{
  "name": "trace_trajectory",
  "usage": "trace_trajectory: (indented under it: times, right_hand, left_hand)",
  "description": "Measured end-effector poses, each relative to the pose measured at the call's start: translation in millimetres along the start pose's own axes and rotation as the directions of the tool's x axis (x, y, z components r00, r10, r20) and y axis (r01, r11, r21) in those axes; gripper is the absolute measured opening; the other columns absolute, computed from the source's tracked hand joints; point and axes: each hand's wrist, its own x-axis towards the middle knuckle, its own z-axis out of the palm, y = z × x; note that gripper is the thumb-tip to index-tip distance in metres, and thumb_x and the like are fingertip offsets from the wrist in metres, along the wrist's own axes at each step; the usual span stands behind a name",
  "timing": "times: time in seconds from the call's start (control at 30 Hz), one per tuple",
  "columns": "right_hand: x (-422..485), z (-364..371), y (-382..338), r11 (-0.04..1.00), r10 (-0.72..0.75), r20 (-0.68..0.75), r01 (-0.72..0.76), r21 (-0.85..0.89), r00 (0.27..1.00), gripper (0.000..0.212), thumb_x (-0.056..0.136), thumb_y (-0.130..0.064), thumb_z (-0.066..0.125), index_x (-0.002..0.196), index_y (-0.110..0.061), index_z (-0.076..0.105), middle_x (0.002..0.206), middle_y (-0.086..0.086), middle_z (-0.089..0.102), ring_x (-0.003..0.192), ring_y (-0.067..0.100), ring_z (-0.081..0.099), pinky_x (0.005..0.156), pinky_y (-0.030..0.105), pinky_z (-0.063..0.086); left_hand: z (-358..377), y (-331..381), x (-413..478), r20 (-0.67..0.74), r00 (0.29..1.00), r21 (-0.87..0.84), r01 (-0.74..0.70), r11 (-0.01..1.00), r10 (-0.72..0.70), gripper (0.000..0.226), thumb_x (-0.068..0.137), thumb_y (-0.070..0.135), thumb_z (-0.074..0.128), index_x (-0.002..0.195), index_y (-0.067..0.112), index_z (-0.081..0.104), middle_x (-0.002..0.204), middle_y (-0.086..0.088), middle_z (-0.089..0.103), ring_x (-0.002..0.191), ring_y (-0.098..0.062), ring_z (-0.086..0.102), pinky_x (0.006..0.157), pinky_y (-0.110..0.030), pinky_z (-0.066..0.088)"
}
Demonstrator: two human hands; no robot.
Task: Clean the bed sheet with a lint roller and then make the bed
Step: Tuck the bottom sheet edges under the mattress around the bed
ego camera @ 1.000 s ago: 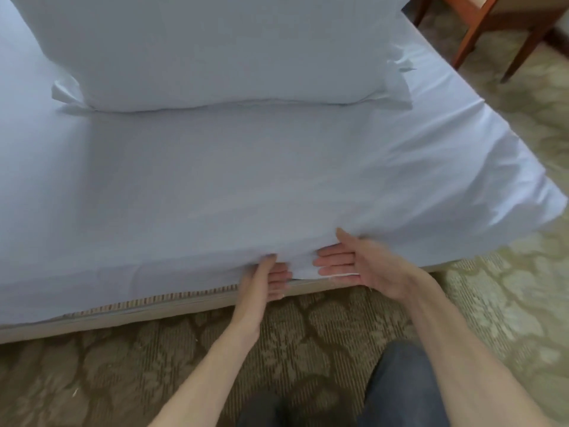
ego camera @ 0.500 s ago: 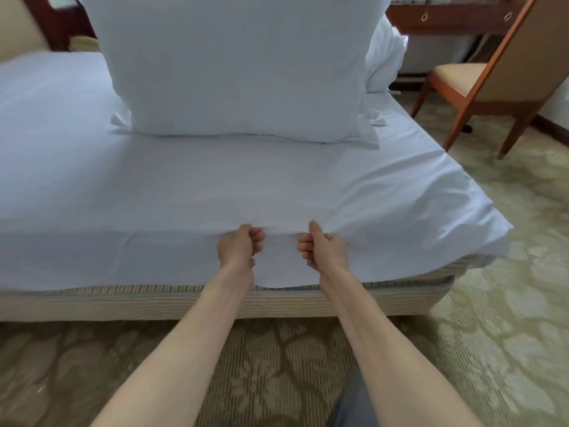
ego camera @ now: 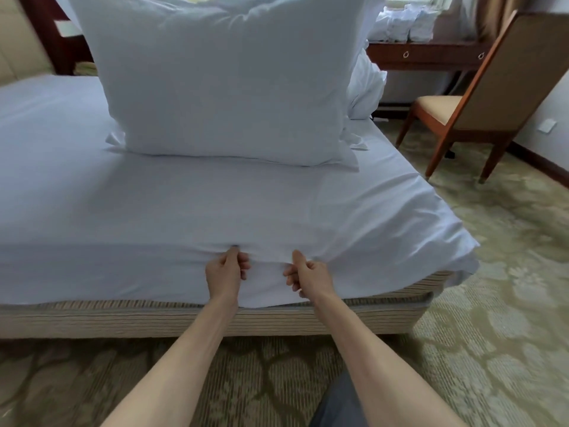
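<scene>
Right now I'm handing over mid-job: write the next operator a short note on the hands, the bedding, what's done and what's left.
Left hand: grips the sheet at its near edge.
Right hand: grips the same edge, beside the left hand but apart from it.
Sheet: spread over the bed. Its near edge hangs loose over the base, and the right corner is creased and untucked.
Pillow: propped on the sheet behind the hands.
Done: sheet laid. No lint roller is in view, so the rolling cannot be confirmed.
Left: probably tuck this edge and the corner, then finish the bed.
</scene>
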Motion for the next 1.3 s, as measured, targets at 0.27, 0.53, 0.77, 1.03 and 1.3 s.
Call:
trace_trajectory:
  times: [0.27,0.53,0.77,1.03,1.3]
  right_hand:
    - [12.7,-51.9,10.7,0.969,0.169,-0.205,-0.124,0.214,0.964,0.051,0.088,-0.057,0.068,0.095,-0.007,0.074,0.085,0.008,0.077,0.067,0.018,0.063,0.057,0.029,0.047]
    - [17.1,-70.2,-5.0,0.935,0.171,-0.289,-0.063,0.348,0.942,0.044,0.096,-0.052,0.062,0.085,-0.010,0.070,0.075,0.004,0.073,0.067,0.017,0.065,0.058,0.029,0.047]
    - [-13.3,-90.9,14.9,0.995,-0.075,-0.382,0.093,0.027,0.921,0.037,0.097,-0.026,0.060,0.062,-0.013,0.063,0.053,-0.003,0.049,0.056,0.016,0.044,0.056,0.031,0.035]
    - [-18.3,-93.1,22.7,0.986,-0.168,-0.367,0.157,-0.060,0.915,0.042,0.102,-0.034,0.055,0.072,-0.008,0.069,0.060,0.001,0.057,0.059,0.015,0.051,0.057,0.031,0.041]
    - [0.4,-95.8,-5.4,0.997,0.071,-0.145,-0.076,-0.031,0.987,0.069,0.090,-0.072,0.051,0.092,-0.007,0.077,0.080,0.005,0.077,0.066,0.016,0.063,0.055,0.029,0.040]
  left_hand:
    - [41.0,-6.0,-14.6,0.123,0.976,0.055,0.174,0.983,-0.180,0.068,0.096,0.071,0.045,0.090,0.011,0.075,0.078,0.001,0.077,0.055,-0.012,0.055,0.053,-0.029,0.034]
    - [54.1,3.3,-14.6,0.075,0.987,-0.053,0.146,0.988,-0.142,0.038,0.106,0.040,0.052,0.084,0.014,0.070,0.071,0.005,0.066,0.053,-0.009,0.049,0.046,-0.023,0.028]
    - [43.9,-6.3,-31.7,0.036,0.998,0.019,-0.055,0.998,0.054,0.037,0.105,0.025,0.053,0.074,0.007,0.064,0.066,-0.003,0.057,0.058,-0.014,0.049,0.052,-0.025,0.036]
    - [39.1,-15.9,-32.0,0.068,0.990,0.022,-0.128,0.992,0.126,0.038,0.105,0.028,0.052,0.077,0.006,0.065,0.065,-0.004,0.057,0.059,-0.014,0.051,0.060,-0.028,0.042]
    - [43.7,-21.8,-17.3,0.132,0.991,0.025,0.018,1.000,-0.021,0.041,0.105,0.043,0.052,0.085,0.011,0.071,0.074,0.000,0.064,0.059,-0.012,0.052,0.048,-0.020,0.037]
